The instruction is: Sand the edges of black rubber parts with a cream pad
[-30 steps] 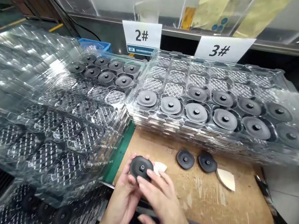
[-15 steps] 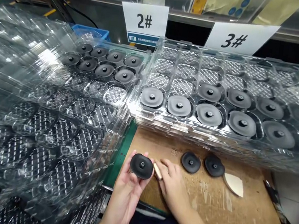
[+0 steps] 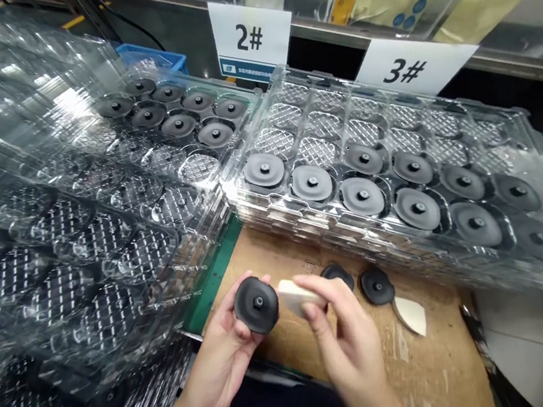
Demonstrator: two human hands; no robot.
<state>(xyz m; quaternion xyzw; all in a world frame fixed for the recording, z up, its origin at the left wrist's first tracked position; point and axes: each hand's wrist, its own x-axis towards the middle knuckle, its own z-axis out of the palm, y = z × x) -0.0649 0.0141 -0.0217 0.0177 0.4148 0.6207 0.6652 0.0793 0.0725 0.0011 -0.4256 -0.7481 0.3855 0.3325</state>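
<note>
My left hand (image 3: 225, 352) holds a round black rubber disc (image 3: 256, 304) with a small centre hub, pinched at its edge and facing up. My right hand (image 3: 347, 342) grips a small cream-white wedge-shaped piece (image 3: 295, 296) between thumb and fingers, its tip right beside the disc. Two more black discs (image 3: 378, 286) lie on the brown board (image 3: 381, 360) behind my right hand, one partly hidden by my fingers. Another cream wedge (image 3: 411, 315) lies next to them.
A clear blister tray stack (image 3: 534, 274) marked 3# holds several grey discs. A tray (image 3: 245, 102) under the 2# sign holds several dark discs. Tall tilted stacks of clear trays (image 3: 50, 199) crowd the left side. A white surface (image 3: 524, 347) lies at right.
My right hand has picked the cream wedge up off the board and brought it beside the disc. The left hand keeps the disc in about the same place.
</note>
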